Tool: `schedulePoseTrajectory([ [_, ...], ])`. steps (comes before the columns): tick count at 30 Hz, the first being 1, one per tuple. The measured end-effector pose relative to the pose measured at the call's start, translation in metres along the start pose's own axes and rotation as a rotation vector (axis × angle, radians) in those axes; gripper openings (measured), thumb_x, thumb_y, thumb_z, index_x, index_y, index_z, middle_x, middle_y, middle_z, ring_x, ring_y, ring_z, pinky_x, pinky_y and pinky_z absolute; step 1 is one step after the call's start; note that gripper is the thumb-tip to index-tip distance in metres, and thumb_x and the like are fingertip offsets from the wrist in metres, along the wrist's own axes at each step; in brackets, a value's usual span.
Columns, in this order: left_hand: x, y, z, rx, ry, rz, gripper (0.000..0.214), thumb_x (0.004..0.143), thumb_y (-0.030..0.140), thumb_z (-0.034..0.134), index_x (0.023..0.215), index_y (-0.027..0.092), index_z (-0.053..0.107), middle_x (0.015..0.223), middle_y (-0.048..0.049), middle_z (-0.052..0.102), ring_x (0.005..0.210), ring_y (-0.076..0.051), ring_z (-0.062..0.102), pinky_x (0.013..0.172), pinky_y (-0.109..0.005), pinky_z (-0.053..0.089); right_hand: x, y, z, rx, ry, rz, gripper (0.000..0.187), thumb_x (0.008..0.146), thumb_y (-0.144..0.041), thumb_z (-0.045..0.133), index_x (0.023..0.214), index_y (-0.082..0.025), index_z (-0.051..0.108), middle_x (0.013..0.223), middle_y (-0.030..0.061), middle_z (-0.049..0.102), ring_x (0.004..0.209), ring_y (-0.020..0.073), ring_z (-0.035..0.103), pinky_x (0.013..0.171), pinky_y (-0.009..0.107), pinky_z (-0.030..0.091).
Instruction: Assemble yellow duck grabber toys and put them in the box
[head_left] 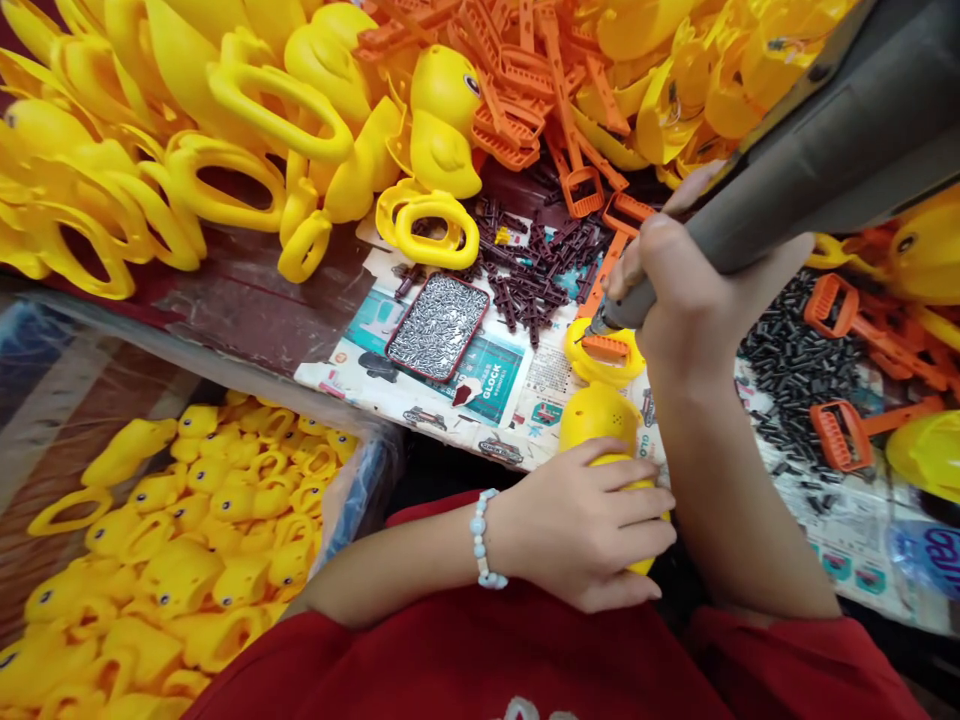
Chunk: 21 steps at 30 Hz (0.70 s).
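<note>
Under my left hand (589,520), a yellow plastic duck toy (600,415) lies at the table's front edge, its handle loop pointing away from me. My fingers wrap over its body. My right hand (686,290) grips a dark grey electric screwdriver (780,200), tilted down to the left. Its tip meets or hovers just over the duck's handle, where an orange slotted piece (606,348) sits inside the loop; contact is too small to make out. Left of the duck is a tray of small silver screws (439,325).
Yellow duck shells (187,110) pile along the back left, with orange slotted parts (517,70) beside them. Dark maroon pieces (536,265) lie behind the screws. Black cylindrical bits (802,350) spread at right. A box (352,500) full of ducks stands lower left.
</note>
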<state>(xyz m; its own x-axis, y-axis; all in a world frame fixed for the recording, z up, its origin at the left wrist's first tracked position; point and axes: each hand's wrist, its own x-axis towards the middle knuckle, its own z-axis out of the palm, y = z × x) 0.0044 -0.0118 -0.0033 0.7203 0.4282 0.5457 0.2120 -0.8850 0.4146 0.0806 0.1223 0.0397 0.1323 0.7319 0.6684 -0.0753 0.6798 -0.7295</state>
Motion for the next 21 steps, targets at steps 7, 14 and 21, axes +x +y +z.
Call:
schedulePoseTrajectory([
  [7, 0.005, -0.002, 0.007, -0.031, 0.026, 0.036, 0.036, 0.091, 0.037, 0.044, 0.087, 0.012, 0.069, 0.099, -0.0062, 0.071, 0.097, -0.023, 0.060, 0.091, -0.039, 0.045, 0.004, 0.007, -0.001, 0.058, 0.016, 0.039, 0.016, 0.068, -0.010, 0.053, 0.077, -0.017, 0.042, 0.057, -0.0061, 0.037, 0.038, 0.0074, 0.040, 0.033, 0.019, 0.032],
  [14, 0.006, -0.003, 0.009, -0.062, 0.087, 0.064, 0.035, 0.090, 0.037, 0.045, 0.083, 0.012, 0.069, 0.096, -0.0066, 0.071, 0.095, -0.023, 0.061, 0.090, -0.038, 0.046, -0.002, 0.003, -0.002, -0.019, 0.036, 0.075, 0.015, 0.072, -0.014, 0.054, 0.080, -0.018, 0.041, 0.059, -0.0048, 0.036, 0.041, 0.0080, 0.042, 0.036, 0.021, 0.036],
  [21, -0.005, -0.011, -0.008, -0.095, 0.136, -0.025, 0.035, 0.094, 0.038, 0.043, 0.098, 0.013, 0.066, 0.107, -0.0099, 0.068, 0.106, -0.019, 0.058, 0.094, -0.033, 0.047, -0.008, -0.040, -0.021, -0.017, 0.107, 0.102, 0.011, 0.073, -0.021, 0.059, 0.076, -0.017, 0.050, 0.067, -0.0011, 0.045, 0.049, 0.0095, 0.043, 0.046, 0.025, 0.038],
])
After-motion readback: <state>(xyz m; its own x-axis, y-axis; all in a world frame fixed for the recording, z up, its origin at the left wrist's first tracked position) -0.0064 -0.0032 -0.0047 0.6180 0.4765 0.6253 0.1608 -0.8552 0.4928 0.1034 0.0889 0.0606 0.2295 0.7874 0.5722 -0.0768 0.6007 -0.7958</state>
